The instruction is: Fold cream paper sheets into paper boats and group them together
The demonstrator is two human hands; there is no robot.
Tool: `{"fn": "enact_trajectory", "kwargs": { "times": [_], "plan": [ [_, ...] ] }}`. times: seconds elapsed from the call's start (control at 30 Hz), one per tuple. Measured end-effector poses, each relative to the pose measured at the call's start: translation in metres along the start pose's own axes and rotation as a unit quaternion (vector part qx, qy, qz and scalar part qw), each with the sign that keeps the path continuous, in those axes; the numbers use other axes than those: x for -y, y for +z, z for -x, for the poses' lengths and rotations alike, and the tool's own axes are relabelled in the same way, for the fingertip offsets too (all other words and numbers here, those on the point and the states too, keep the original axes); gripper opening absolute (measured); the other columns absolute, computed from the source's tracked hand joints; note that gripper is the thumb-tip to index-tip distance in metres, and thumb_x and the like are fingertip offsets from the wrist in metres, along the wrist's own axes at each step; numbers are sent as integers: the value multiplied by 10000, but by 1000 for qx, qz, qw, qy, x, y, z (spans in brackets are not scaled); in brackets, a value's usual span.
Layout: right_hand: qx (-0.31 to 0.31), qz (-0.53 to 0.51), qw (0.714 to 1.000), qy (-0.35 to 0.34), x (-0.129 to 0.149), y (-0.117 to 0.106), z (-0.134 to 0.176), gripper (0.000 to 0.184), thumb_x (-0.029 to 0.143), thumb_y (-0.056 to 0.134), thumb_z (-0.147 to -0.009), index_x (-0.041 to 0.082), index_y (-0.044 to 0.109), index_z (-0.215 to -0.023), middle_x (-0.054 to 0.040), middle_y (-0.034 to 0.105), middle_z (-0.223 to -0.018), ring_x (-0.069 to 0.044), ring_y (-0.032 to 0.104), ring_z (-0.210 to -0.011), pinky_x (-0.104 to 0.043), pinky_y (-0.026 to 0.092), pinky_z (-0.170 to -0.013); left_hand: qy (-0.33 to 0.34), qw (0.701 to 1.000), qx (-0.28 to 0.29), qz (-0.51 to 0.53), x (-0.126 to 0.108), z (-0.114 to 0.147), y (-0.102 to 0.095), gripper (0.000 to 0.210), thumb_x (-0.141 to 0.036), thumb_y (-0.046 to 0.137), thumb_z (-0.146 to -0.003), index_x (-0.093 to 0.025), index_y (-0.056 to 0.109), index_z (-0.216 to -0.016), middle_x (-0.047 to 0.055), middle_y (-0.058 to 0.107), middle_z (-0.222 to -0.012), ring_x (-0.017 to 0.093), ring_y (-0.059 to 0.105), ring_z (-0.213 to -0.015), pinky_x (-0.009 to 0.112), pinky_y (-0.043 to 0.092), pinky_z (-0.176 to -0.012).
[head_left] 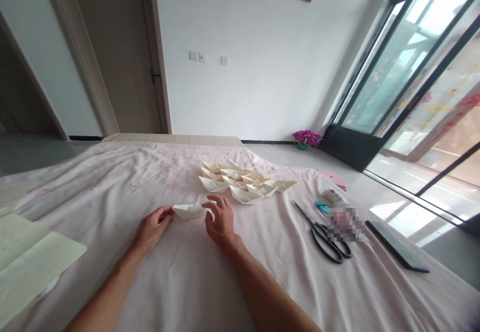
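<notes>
A white folded paper boat [190, 211] rests on the bedspread in front of me. My left hand [154, 225] is closed, pinching the boat's left tip between thumb and fingers. At the other end, my right hand [221, 220] has its curved thumb and fingers around the right side, partly hiding that tip. Just beyond stands a close group of several paper boats [240, 184], some plain white and some cream with speckles.
Black-handled scissors [325, 237] lie to the right, beside a blue item [321, 207], a white tube or box [335, 196] and a blurred patch. Farther right is a dark flat tablet-like object [395, 247]. Pale paper sheets [37, 257] lie at the left.
</notes>
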State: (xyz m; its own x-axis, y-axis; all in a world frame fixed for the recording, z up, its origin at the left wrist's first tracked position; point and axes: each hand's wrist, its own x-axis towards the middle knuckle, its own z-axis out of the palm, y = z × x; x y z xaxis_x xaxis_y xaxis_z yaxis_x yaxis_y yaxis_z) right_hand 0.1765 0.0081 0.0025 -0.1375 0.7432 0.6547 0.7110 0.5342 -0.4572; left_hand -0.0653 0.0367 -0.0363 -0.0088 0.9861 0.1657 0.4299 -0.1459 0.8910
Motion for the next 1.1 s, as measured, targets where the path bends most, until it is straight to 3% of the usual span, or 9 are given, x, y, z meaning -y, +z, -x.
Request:
{"fn": "enact_trajectory", "kwargs": {
  "times": [0.1, 0.2, 0.33, 0.37, 0.47, 0.6, 0.7, 0.93, 1.1],
  "plan": [
    [-31, -7, 999, 20, -4, -7, -12, 333, 83, 525, -750, 257, 651, -1006, -22, 595, -1171, -201, 506, -1064, -350, 387, -942, -4, 1000, -15, -8, -6, 3, -1, 398, -420, 617, -699, -202, 655, -1029, 46, 712, -1021, 241, 648, -948, 349, 476, -902],
    [-57, 2, 997, 48, -28, -27, -40, 297, 104, 501, -783, 237, 662, -994, -29, 624, -1123, -193, 525, -1053, -326, 393, -944, -24, 998, -39, 43, -8, 6, -2, 421, -432, 627, -697, -186, 648, -1039, 67, 708, -1030, 232, 660, -924, 332, 506, -842],
    [19, 133, 978, 158, -94, -74, -83, 314, 163, 476, -836, 254, 670, -1066, -13, 653, -1092, -171, 541, -1037, -267, 392, -915, -44, 987, -84, 132, 0, 5, -4, 493, -428, 640, -708, -157, 603, -1118, 99, 685, -1057, 201, 670, -819, 290, 529, -692],
    [55, 187, 962, 189, -113, -87, -93, 329, 190, 468, -855, 284, 662, -1103, 2, 645, -1124, -167, 531, -1060, -257, 387, -910, -42, 983, -103, 143, 3, 5, -5, 504, -429, 644, -714, -159, 593, -1137, 97, 679, -1063, 194, 666, -815, 282, 527, -682],
    [82, 231, 943, 227, -164, -117, -112, 283, 265, 523, -852, 264, 698, -1074, -46, 651, -1111, -221, 521, -1063, -299, 382, -885, -45, 970, -180, 159, 7, 4, -8, 496, -437, 626, -752, -183, 576, -1176, 75, 666, -1078, 174, 652, -801, 261, 517, -656],
    [121, 276, 924, 237, -205, -127, -126, 224, 355, 643, -783, 290, 737, -975, -59, 621, -1149, -251, 468, -1104, -323, 361, -877, -26, 944, -305, 126, -5, 8, -10, 425, -429, 574, -819, -207, 581, -1182, 51, 654, -1094, 155, 628, -779, 240, 478, -629],
    [146, 309, 910, 237, -218, -121, -134, 200, 361, 675, -754, 269, 749, -915, -82, 614, -1127, -260, 441, -1111, -331, 346, -873, 15, 933, -344, 107, -27, 15, -4, 371, -405, 575, -831, -209, 593, -1145, 37, 643, -1103, 158, 617, -796, 246, 468, -656],
    [191, 353, 886, 231, -221, -115, -133, 171, 278, 638, -760, 223, 757, -870, -111, 626, -1085, -266, 437, -1092, -332, 332, -856, 106, 957, -248, 104, -93, 27, 33, 256, -395, 560, -841, -231, 616, -1029, 18, 638, -971, 183, 607, -795, 274, 485, -726],
    [175, 357, 891, 222, -207, -130, -133, 188, 241, 593, -786, 193, 751, -876, -131, 638, -1093, -269, 442, -1104, -338, 318, -879, 92, 975, -149, 134, -115, 16, 62, 258, -395, 571, -838, -219, 631, -1016, 45, 664, -951, 190, 630, -797, 273, 503, -700]
  ]
}}
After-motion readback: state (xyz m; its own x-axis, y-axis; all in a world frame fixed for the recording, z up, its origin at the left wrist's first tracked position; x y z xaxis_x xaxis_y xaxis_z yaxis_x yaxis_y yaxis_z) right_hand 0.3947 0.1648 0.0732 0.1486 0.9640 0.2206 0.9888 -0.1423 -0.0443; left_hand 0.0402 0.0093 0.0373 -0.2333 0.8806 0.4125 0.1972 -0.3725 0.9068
